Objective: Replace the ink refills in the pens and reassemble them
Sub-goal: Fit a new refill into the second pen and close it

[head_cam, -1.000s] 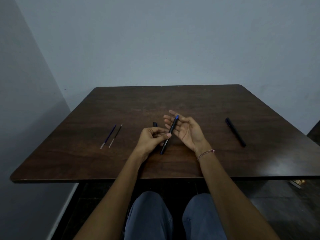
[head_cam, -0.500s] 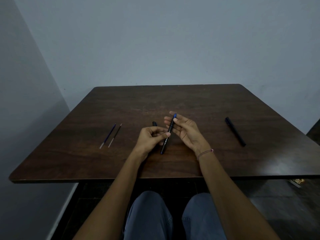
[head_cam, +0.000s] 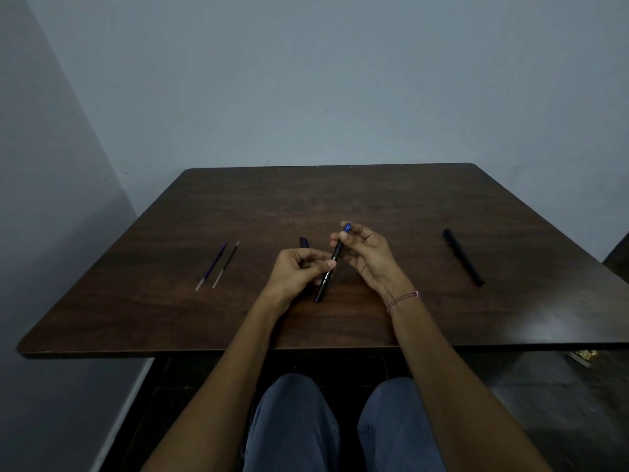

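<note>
We see the left hand (head_cam: 299,270) pinching the barrel of a black pen (head_cam: 329,267) at mid-length, while the right hand (head_cam: 366,255) closes thumb and fingers on its blue tip end, holding it tilted above the dark table (head_cam: 340,199). A small black cap (head_cam: 304,242) lies just behind the left hand. Two refills (head_cam: 218,264) lie side by side at left; a second black pen (head_cam: 463,256) lies well apart at right.
</note>
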`<state>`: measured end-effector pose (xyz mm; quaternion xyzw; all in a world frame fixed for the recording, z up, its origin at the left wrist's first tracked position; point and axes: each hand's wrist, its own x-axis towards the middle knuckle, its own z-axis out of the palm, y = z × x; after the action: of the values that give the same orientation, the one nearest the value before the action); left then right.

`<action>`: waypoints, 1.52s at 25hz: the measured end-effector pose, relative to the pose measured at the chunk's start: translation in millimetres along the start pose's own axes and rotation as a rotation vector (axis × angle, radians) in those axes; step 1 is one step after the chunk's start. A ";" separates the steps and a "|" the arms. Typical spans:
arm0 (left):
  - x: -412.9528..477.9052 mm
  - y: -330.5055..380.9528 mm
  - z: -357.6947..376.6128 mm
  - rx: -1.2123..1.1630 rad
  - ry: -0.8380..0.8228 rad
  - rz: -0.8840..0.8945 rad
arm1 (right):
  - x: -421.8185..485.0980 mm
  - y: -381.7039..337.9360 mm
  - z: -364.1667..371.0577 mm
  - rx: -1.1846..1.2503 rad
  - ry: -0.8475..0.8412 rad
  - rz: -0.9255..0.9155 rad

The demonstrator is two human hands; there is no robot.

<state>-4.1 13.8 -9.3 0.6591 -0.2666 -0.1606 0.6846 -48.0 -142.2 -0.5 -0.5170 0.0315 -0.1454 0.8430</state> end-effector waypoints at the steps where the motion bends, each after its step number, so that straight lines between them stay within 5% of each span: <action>1: -0.2 0.0 -0.3 0.002 -0.004 0.005 | -0.1 -0.1 0.3 -0.002 0.004 -0.002; 13: 2.3 -2.3 0.4 -0.003 0.093 0.009 | 4.3 5.4 0.9 -0.041 0.030 -0.003; 22: 11.2 -6.4 -5.5 -0.179 0.455 0.056 | 9.4 18.9 6.9 -0.321 0.114 -0.034; 28: 12.8 -6.3 -9.1 -0.264 0.579 0.057 | 17.5 31.3 32.1 -1.068 0.289 -0.078; 38: 13.4 -3.3 -9.8 -0.221 0.582 0.025 | 36.5 33.4 61.8 -1.463 0.274 -0.037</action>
<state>12.8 13.9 -10.5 0.5956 -0.0485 0.0153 0.8017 6.5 -84.9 2.3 -0.9239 0.2164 -0.1647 0.2693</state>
